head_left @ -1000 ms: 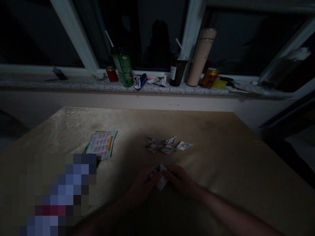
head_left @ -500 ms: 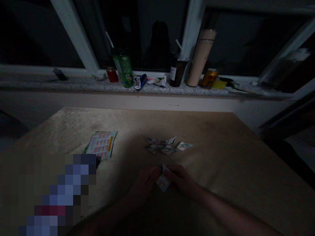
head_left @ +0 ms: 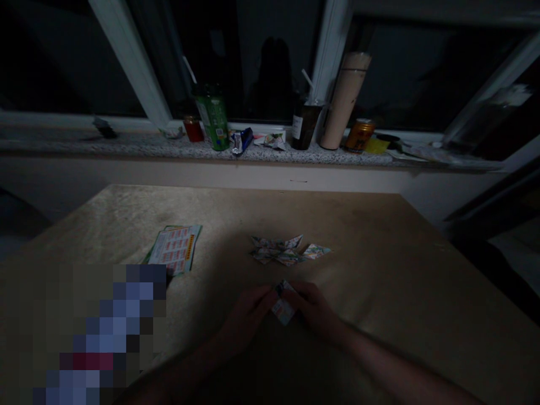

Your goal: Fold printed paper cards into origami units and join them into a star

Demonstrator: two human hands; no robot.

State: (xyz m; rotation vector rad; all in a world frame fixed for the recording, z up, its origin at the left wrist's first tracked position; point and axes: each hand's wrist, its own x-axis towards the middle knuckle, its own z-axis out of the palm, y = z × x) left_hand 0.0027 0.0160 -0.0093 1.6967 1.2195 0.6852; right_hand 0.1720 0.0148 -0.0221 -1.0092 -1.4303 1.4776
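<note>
Between my two hands is a small folded piece of printed paper (head_left: 284, 313), held above the near part of the table with one corner pointing toward me. My left hand (head_left: 255, 304) pinches its left side, and my right hand (head_left: 314, 306) grips the right side with the thumb across the front. Just beyond them lie several folded paper pieces (head_left: 276, 250) in a cluster, with one more folded paper piece (head_left: 316, 251) at their right end. Dim light hides the fingertips and the finer creases.
A stack of printed sheets (head_left: 175, 247) lies on the brown table (head_left: 371, 236) at left, beside a pixelated patch. On the granite sill (head_left: 261, 153) stand a green cup (head_left: 216, 121), a dark cup (head_left: 304, 126), a pink bottle (head_left: 343, 101) and a gold can (head_left: 360, 136).
Both hands still hold the folded paper. It has shifted slightly to the right and turned a little, and my thumbs sit differently on its upper part.
</note>
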